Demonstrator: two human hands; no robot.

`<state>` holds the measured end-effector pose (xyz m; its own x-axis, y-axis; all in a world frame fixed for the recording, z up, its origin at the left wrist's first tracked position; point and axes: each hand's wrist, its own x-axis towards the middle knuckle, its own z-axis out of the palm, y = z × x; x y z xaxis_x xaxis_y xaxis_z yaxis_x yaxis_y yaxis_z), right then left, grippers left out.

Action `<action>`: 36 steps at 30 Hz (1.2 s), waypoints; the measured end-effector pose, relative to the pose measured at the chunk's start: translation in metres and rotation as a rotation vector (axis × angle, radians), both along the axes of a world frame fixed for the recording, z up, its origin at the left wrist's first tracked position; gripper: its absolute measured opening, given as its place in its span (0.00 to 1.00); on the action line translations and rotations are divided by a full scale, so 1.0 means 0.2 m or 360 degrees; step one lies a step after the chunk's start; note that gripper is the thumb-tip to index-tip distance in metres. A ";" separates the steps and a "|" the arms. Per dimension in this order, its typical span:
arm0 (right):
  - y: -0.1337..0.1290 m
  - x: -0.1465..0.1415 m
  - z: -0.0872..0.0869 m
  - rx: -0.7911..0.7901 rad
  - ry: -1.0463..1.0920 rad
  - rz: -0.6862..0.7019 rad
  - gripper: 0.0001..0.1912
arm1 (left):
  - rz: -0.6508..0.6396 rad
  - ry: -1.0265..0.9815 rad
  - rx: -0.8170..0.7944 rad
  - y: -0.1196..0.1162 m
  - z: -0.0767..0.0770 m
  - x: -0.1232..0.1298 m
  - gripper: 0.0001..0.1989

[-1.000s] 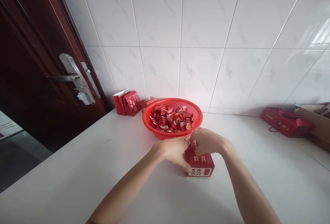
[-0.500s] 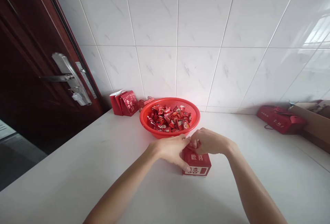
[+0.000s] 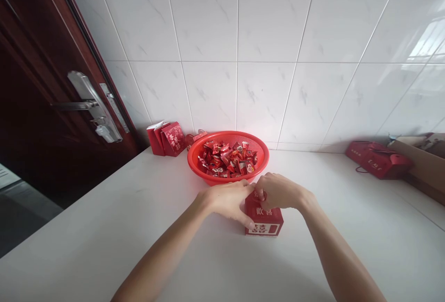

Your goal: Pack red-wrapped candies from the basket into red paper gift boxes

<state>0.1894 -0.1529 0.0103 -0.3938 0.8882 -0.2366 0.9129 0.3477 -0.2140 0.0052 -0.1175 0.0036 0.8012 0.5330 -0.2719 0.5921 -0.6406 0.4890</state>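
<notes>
A small red cardboard gift box (image 3: 263, 215) with white lettering on top and a white-framed character on its front stands upright on the white table. My left hand (image 3: 227, 202) grips its left side, thumb on the front face and fingers reaching over the back edge. Curled fingers of my right hand (image 3: 280, 191) press at the box's top near the back, where the lid flaps are; the fingertips are partly hidden. Just behind the hands sits a red plastic colander (image 3: 261, 147) holding many red-wrapped candies (image 3: 227, 159).
Folded red boxes (image 3: 168, 139) stand at the back left beside the colander. More red boxes (image 3: 378, 159) with handles lie at the back right, next to an open brown carton (image 3: 422, 160). A tiled wall (image 3: 267, 98) borders the table, and a dark door (image 3: 41, 61) stands left.
The fingers of my right hand have shifted slightly on the box's top, and the top panel now looks pressed flatter. My left hand keeps its hold. The view has moved very slightly.
</notes>
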 end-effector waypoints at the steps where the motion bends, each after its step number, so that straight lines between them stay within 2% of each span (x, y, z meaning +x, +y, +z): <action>1: 0.00 0.01 0.00 0.0010 0.0023 0.0008 0.08 | -0.0008 -0.0010 0.0005 0.00 0.00 0.00 0.38; 9: -0.03 0.08 0.05 0.0010 0.0263 -0.0049 0.05 | 0.0002 -0.0082 0.0003 -0.03 0.05 0.02 0.38; 15: -0.05 0.11 0.08 0.0031 0.0279 -0.0122 0.05 | -0.0060 -0.0229 0.0024 -0.03 0.02 0.03 0.40; 21: -0.02 0.12 0.05 0.0022 0.0193 -0.0102 0.03 | -0.0067 -0.0251 0.0055 -0.02 -0.02 0.07 0.28; 28: 0.01 0.10 0.00 -0.0039 0.0101 -0.0071 0.01 | -0.0043 -0.0207 0.0012 0.00 -0.05 0.09 0.28; 36: 0.02 0.10 -0.02 -0.0126 0.0096 -0.0123 0.04 | -0.0017 -0.0143 -0.0027 0.01 -0.04 0.08 0.27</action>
<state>0.2102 -0.1487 0.0068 -0.3404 0.8960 -0.2853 0.9209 0.2564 -0.2935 0.0214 -0.1155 -0.0045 0.8285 0.5201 -0.2076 0.5384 -0.6378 0.5507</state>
